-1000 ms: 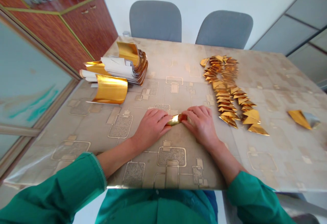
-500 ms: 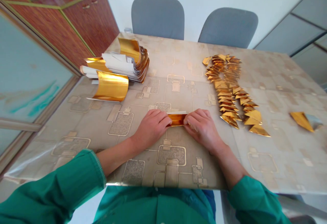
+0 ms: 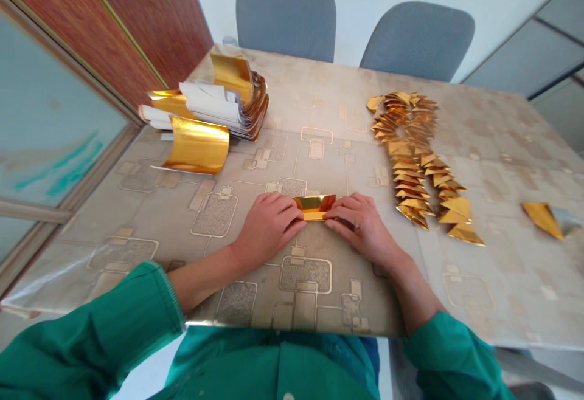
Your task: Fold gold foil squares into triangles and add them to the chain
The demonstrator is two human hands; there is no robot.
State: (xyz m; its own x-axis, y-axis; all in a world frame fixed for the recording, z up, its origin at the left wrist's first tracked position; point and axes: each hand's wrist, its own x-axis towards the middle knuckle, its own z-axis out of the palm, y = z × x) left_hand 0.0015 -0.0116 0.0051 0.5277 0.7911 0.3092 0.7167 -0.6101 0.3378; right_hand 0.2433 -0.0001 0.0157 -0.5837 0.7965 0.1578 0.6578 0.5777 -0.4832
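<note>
Gold foil strip [image 3: 314, 207], single piece, folded flat and lying lengthwise on the table [image 3: 479, 303], directly between both sets of fingers. Left hand [image 3: 267, 224]: fingers [image 3: 292, 211] held close together and grasping the left end of the strip, pressing it toward the table. Right hand [image 3: 360, 227]: fingers [image 3: 340, 213] curved over the right end, likewise grasping the strip; neither hand has released it. Green sleeves, two: left sleeve [image 3: 91, 327] and right sleeve [image 3: 451, 351], both well behind the fingers, toward the camera. Table covering: glossy sheet printed with beige and gold rounded squares, under and around the fingers. Curled gold foil sheet [image 3: 198, 144]: on the table, ahead of and left of the left-hand fingers. Stack of gold-backed white paper strips [image 3: 212, 105]: just beyond that sheet, curving at one end. Folded gold triangles [image 3: 408, 157]: many, overlapping in a long curved row, ahead of and right of the right-hand fingers. Gold and silver folded piece [image 3: 545, 217]: alone, well right of the row. Wooden cabinet [image 3: 155, 23]: far left, beyond the table. Grey chairs, two: [image 3: 286, 17] and [image 3: 417, 41], side by side at the far table edge.
</note>
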